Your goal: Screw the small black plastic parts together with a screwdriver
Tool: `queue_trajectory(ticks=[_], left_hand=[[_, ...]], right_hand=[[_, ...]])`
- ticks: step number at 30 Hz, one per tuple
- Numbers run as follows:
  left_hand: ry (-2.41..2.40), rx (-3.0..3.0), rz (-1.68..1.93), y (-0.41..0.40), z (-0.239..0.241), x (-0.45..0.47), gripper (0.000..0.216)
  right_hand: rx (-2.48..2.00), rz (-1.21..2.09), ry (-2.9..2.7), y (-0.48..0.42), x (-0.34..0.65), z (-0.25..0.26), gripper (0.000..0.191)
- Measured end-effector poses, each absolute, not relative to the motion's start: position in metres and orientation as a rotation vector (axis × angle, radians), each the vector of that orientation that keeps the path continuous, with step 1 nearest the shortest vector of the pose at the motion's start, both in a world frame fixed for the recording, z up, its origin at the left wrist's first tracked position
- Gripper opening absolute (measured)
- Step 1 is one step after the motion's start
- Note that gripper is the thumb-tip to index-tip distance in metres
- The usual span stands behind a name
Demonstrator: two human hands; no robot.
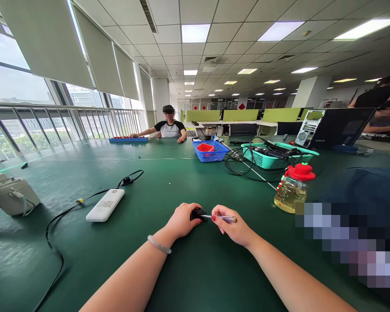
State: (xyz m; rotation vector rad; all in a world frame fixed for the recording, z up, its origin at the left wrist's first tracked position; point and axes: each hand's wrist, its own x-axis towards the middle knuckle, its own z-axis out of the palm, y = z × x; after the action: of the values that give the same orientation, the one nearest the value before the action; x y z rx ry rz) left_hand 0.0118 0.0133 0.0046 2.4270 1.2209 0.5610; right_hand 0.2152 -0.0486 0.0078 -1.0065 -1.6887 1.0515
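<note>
My left hand (182, 221) is closed around a small black part (199, 213) that rests on the green table (169, 173). My right hand (234, 227) pinches a thin screwdriver (225, 218) with a clear purple handle. Its metal tip points left into the black part. Both hands sit close together near the table's middle front. A pale bangle (159, 245) circles my left wrist.
A white power bank (105, 205) with a black cable lies to the left, a beige pouch (11, 193) farther left. A bottle with a red cap (293, 189) stands right. Blue basket (210, 151) and teal basket (273, 156) sit behind. A person (167, 125) sits at the far side.
</note>
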Motion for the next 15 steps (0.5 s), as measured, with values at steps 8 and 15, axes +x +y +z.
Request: queue_trajectory(ticks=[8, 15], left_hand=[[1.226, 2.416, 0.549, 0.012, 0.007, 0.011, 0.039], [1.238, 2.41, 0.545, 0.012, 0.008, 0.012, 0.043]], right_hand=[[-1.007, 1.005, -1.711, -0.052, 0.213, 0.013, 0.033], [-1.177, 0.623, -1.701, -0.054, 0.213, 0.02, 0.023]])
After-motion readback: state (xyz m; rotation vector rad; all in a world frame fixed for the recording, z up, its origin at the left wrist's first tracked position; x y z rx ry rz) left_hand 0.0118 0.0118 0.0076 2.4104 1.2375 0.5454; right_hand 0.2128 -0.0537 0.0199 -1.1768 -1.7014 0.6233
